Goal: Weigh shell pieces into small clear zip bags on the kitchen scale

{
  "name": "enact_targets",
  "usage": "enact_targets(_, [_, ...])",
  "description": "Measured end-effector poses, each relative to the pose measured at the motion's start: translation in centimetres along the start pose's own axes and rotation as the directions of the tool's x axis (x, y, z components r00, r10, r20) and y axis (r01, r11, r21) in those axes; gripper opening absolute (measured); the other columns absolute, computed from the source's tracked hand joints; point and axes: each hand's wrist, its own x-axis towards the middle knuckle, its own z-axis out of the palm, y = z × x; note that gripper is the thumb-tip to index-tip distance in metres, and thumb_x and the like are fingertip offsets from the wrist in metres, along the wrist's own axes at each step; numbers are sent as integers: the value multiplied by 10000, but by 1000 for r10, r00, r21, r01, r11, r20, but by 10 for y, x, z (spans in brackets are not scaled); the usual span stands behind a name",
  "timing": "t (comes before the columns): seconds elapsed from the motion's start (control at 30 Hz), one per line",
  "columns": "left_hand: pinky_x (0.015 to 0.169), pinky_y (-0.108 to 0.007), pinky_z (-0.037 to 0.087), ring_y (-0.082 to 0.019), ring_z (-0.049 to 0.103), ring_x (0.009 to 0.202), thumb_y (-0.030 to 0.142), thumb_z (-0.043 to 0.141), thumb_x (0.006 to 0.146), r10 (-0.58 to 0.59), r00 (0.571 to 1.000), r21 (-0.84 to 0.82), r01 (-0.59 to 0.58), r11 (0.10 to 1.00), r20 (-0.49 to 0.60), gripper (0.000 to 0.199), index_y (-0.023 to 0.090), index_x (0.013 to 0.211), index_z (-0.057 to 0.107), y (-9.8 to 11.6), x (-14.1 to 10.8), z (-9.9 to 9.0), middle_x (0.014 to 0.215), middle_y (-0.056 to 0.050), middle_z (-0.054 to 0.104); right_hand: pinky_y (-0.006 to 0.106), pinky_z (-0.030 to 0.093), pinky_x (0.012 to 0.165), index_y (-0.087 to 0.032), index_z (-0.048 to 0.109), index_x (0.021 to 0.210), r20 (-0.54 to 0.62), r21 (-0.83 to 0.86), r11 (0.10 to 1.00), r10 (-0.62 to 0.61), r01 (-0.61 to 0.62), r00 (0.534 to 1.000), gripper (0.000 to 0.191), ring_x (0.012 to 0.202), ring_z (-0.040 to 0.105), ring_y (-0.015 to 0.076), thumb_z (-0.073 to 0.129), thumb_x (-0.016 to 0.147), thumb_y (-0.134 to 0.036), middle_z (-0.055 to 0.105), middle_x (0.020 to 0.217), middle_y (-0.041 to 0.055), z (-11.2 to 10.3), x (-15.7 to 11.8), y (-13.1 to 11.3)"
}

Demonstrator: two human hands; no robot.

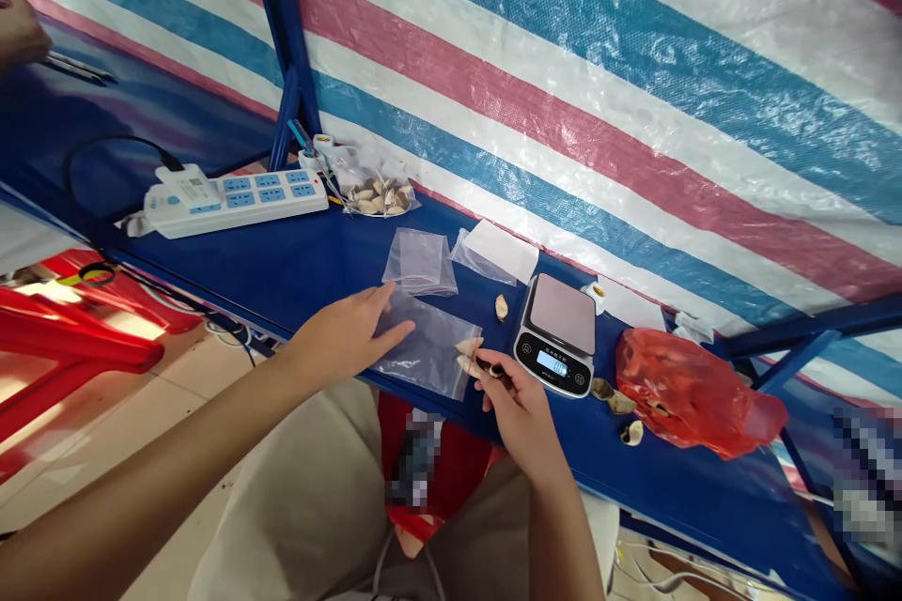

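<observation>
My right hand point(518, 404) is closed on a few dried, pale-brown shell-like pieces point(468, 359), one with a dark hollow side. Their pale tips reach over the mouth edge of a clear zip bag point(429, 347) lying flat at the table's front. My left hand point(356, 333) rests at the bag's left edge, thumb and fingers stretched apart. Right of the bag stands a digital kitchen scale point(562, 315) with a lit display and a bare platform. A single loose dried piece point(501, 307) lies left of the scale.
Beyond the bag are stacked clear bags point(421, 258) and white paper point(500, 249). A filled clear bag point(381, 195) sits near a power strip point(240, 197). At right lie a red plastic bag point(691, 390) and loose pieces point(632, 433). Another person's hand point(21, 30) is far left.
</observation>
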Motion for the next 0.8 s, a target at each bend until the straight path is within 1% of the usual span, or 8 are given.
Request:
enact_targets(0.1, [1143, -548, 451, -424, 492, 1433, 732, 535, 884, 169, 984, 170, -159, 973, -47, 930, 150, 1602, 425, 4, -13, -7, 1581, -211, 512, 321, 516, 671, -212, 763, 1238, 49, 2, 999, 37, -37, 998, 442, 721, 611, 178, 644, 920, -496, 713, 898, 49, -6, 0, -6])
enact_targets(0.17, [1215, -583, 378, -431, 376, 1530, 768, 624, 817, 321, 946, 150, -325, 934, 50, 1039, 209, 1648, 346, 12, -11, -4, 1678, -176, 395, 316, 508, 676, -200, 754, 1246, 78, -11, 999, 36, -35, 996, 455, 725, 609, 176, 649, 912, -490, 703, 881, 44, -9, 1, -7])
enact_targets(0.23, [1254, -600, 320, -437, 280, 1583, 770, 707, 743, 443, 873, 59, -463, 885, 206, 1170, 228, 1678, 259, 25, -1, 7, 1734, -164, 288, 313, 499, 684, -192, 745, 1254, 91, -30, 999, 25, -23, 996, 449, 731, 606, 176, 643, 918, -472, 692, 857, 38, -9, 2, -6])
enact_targets(0.37, [1292, -630, 199, -439, 266, 1584, 677, 780, 690, 534, 767, -62, -551, 832, 355, 1246, 184, 1676, 198, 51, 28, 30, 1708, -209, 313, 308, 487, 703, -200, 737, 1244, 107, -43, 999, 3, 1, 994, 405, 722, 584, 160, 626, 943, -447, 688, 879, 32, -7, 2, 0])
enact_targets(0.43, [1285, -638, 192, -421, 378, 1519, 601, 783, 709, 564, 751, -100, -568, 817, 342, 1188, 178, 1661, 212, 60, 35, 33, 1614, -211, 442, 301, 485, 701, -208, 736, 1241, 110, -43, 999, -20, 25, 994, 391, 728, 580, 158, 616, 957, -448, 691, 895, 32, -8, -1, -2])
enact_targets(0.53, [1218, -609, 326, -395, 518, 1381, 492, 770, 733, 608, 748, -185, -580, 794, 267, 1091, 178, 1637, 246, 71, 31, 26, 1456, -190, 569, 288, 490, 700, -243, 730, 1271, 95, -98, 992, -70, 80, 993, 382, 750, 595, 157, 596, 988, -462, 705, 939, 32, -19, -13, -16])
enact_targets(0.63, [1114, -530, 457, -387, 541, 1365, 453, 762, 738, 639, 751, -333, -567, 753, 166, 1043, 211, 1622, 265, 83, 19, 15, 1480, -180, 560, 272, 509, 717, -319, 709, 1327, 73, -227, 965, -118, 132, 990, 375, 771, 625, 146, 583, 1023, -498, 725, 1022, 22, -38, -30, -44])
enact_targets(0.8, [1083, -481, 505, -343, 575, 1349, 448, 775, 730, 612, 791, -568, -502, 652, 3, 1033, 250, 1604, 261, 107, 7, 12, 1500, -151, 547, 235, 542, 735, -406, 670, 1350, 46, -417, 881, -226, 225, 973, 330, 806, 681, 129, 582, 1046, -502, 749, 1090, -19, -68, -48, -96])
